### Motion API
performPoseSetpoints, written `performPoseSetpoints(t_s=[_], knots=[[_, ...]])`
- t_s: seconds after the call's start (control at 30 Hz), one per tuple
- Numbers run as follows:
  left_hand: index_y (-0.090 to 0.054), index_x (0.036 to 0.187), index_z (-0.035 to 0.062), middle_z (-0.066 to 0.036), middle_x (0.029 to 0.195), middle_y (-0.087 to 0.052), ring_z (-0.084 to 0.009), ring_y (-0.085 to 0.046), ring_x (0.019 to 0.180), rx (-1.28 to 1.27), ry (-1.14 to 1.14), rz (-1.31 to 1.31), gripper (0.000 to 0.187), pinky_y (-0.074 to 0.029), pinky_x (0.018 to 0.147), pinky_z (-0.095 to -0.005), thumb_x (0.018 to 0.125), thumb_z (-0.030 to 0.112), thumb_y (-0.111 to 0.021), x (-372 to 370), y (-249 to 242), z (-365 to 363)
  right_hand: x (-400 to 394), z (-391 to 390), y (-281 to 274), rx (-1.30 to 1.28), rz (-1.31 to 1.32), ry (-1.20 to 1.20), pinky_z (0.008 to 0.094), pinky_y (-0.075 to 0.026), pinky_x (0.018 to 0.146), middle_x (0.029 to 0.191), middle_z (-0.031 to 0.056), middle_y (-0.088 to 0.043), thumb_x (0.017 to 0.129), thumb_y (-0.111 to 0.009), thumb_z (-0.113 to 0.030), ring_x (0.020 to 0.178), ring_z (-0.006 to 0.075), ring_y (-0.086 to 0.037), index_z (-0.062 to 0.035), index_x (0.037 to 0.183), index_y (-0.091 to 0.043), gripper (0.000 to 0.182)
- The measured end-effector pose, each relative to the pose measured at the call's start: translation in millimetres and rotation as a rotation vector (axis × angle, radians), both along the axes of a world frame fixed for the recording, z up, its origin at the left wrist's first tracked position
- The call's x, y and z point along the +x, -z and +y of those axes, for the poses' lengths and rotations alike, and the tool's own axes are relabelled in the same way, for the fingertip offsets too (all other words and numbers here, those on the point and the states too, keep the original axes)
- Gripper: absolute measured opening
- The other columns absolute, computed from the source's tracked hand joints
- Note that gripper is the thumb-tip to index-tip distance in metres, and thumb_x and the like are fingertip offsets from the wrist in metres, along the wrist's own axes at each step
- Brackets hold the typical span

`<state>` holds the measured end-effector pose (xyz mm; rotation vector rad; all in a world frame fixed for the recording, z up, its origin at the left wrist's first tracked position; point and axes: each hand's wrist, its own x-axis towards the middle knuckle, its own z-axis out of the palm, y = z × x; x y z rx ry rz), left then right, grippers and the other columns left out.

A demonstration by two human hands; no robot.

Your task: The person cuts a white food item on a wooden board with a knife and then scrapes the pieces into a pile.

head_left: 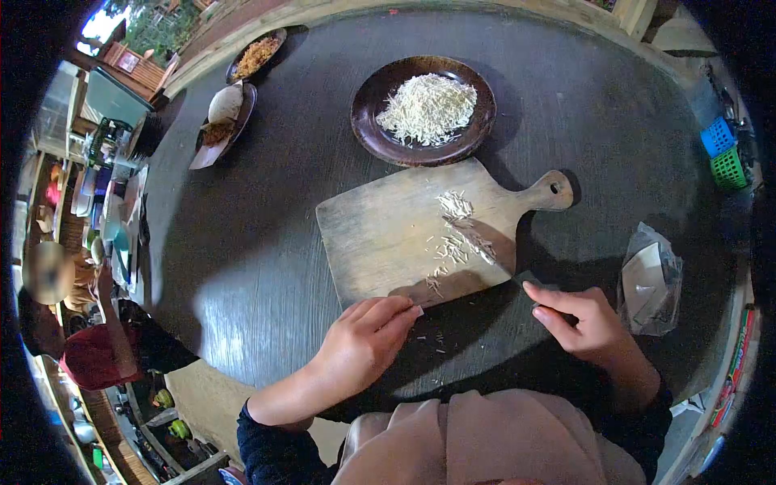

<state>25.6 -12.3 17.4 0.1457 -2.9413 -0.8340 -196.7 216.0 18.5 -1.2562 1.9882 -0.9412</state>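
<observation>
A wooden cutting board point(380, 234) with a handle lies on the dark table before me. Thin white strips point(453, 242) are scattered over its right half. My right hand point(586, 319) grips a knife point(505, 271) by its dark handle, the blade reaching over the board's right edge among the strips. Fingers curled together, my left hand point(368, 339) is at the board's near edge, and a small white piece point(418, 310) pokes out from its fingertips. Beyond the board, a brown plate point(368, 133) bears a heap of white shreds point(432, 109).
A clear plastic bag point(651, 279) with a pale block inside lies to the right. Plates of food point(257, 56) and wrapped rice point(226, 103) stand far left. Plastic baskets point(727, 166) are at the right edge. Another person in a red garment point(101, 356) is at left.
</observation>
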Motion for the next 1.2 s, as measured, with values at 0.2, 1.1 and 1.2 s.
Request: performPoseSetpoints(t_s=[0.2, 1.1, 1.2], knots=[[-0.061, 0.112, -0.0009, -0.014, 0.109, -0.06, -0.0303, -0.062, 0.095, 0.019, 0.008, 0.058, 0.033, -0.052, 0.082, -0.0392, 0.079, 0.002, -0.066, -1, -1, 1, -5, -1, -2, 0.008, 0.012, 0.018, 0.0283, -0.054, 0.083, 0.107, 0.018, -0.069, 0.086, -0.065, -0.002, 0.099, 0.0236, -0.068, 0.0017, 0.114, -0.065, 0.029], [-0.065, 0.105, 0.0045, -0.013, 0.104, -0.064, -0.0319, -0.065, 0.094, -0.055, -0.055, 0.197, 0.022, -0.055, 0.08, -0.0399, 0.082, 0.002, -0.065, 3, 3, 2, 16, -8, -9, -0.133, -0.01, -0.072, 0.0303, -0.047, 0.053, 0.083, 0.0212, -0.066, 0.091, -0.064, -0.015, 0.05, 0.0204, -0.059, -0.0085, 0.123, -0.063, 0.033], [-0.064, 0.103, 0.0041, -0.013, 0.101, -0.064, -0.0327, -0.065, 0.09, -0.039, -0.114, 0.246, 0.02, -0.055, 0.078, -0.04, 0.083, 0.002, -0.065, 5, -1, 3, 26, -12, -4, -0.08, -0.032, -0.134, 0.0271, -0.047, 0.05, 0.073, 0.0125, -0.065, 0.093, -0.062, -0.013, 0.048, 0.0115, -0.056, -0.0091, 0.127, -0.06, 0.035]])
